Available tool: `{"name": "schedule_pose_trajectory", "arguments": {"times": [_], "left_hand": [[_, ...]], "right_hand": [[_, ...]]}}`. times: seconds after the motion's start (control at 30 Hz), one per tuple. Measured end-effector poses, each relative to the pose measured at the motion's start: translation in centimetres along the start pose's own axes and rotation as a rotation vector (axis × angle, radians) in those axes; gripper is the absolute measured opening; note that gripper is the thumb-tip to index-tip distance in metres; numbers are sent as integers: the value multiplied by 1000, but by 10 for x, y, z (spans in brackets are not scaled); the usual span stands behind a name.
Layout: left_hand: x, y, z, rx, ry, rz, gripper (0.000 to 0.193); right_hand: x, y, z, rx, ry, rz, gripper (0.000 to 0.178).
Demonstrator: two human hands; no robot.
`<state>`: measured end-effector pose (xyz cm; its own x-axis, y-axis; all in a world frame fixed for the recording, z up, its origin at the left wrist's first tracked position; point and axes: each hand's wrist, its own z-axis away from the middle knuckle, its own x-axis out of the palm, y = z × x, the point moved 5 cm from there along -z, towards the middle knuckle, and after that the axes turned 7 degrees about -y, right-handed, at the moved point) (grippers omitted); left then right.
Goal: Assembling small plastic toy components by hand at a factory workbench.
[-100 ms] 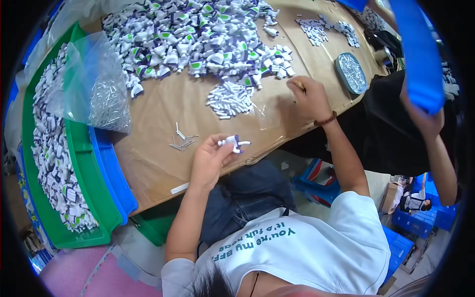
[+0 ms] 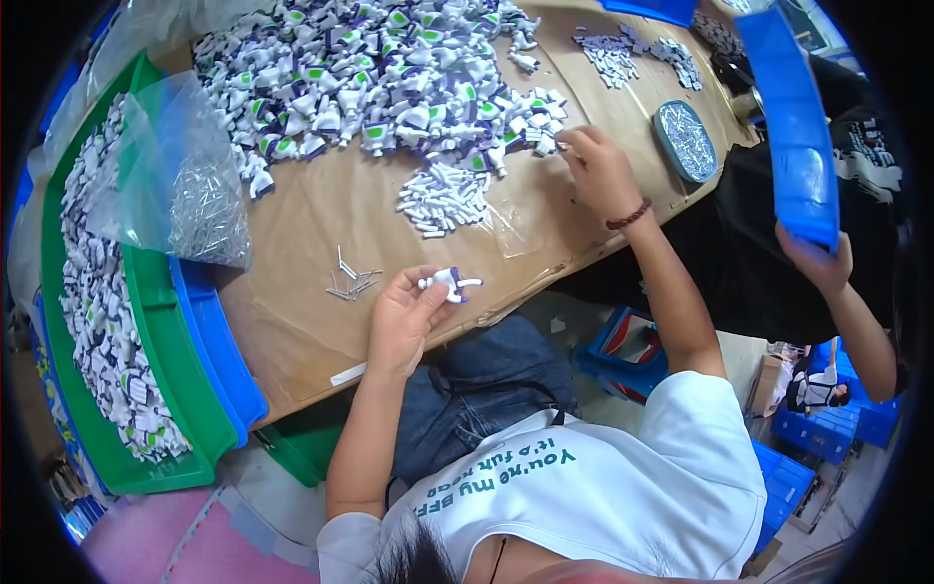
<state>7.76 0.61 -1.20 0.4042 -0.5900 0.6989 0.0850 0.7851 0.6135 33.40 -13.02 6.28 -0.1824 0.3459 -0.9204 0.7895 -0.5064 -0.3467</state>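
Observation:
My left hand pinches a small white-and-purple toy figure body with little white limbs, just above the table's near edge. My right hand, with a beaded bracelet at its wrist, has its fingers drawn together at the right edge of the heap of white toy parts. What its fingertips hold, if anything, is too small to make out. Between the hands lie a pile of short white pegs and a clear plastic bag. Several metal pins are scattered near my left hand.
A large heap of white, purple and green toy parts covers the table's far side. At left are a green bin and a bag of pins. At right, a pin tray stands near another person's hand holding a blue bin.
My right hand has shifted slightly up and left toward the white parts. My left hand keeps the figure in nearly the same place. The other person's blue bin has swung left and tilted.

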Motion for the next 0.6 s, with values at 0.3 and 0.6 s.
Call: {"name": "schedule_pose_trajectory", "arguments": {"times": [0.3, 0.6], "left_hand": [[-1, 0, -2, -3, 17, -23, 19], [5, 5, -15, 34, -7, 174, 20]], "right_hand": [[15, 0, -8, -283, 74, 112, 26], [5, -91, 4, -269, -164, -456, 26]]}}
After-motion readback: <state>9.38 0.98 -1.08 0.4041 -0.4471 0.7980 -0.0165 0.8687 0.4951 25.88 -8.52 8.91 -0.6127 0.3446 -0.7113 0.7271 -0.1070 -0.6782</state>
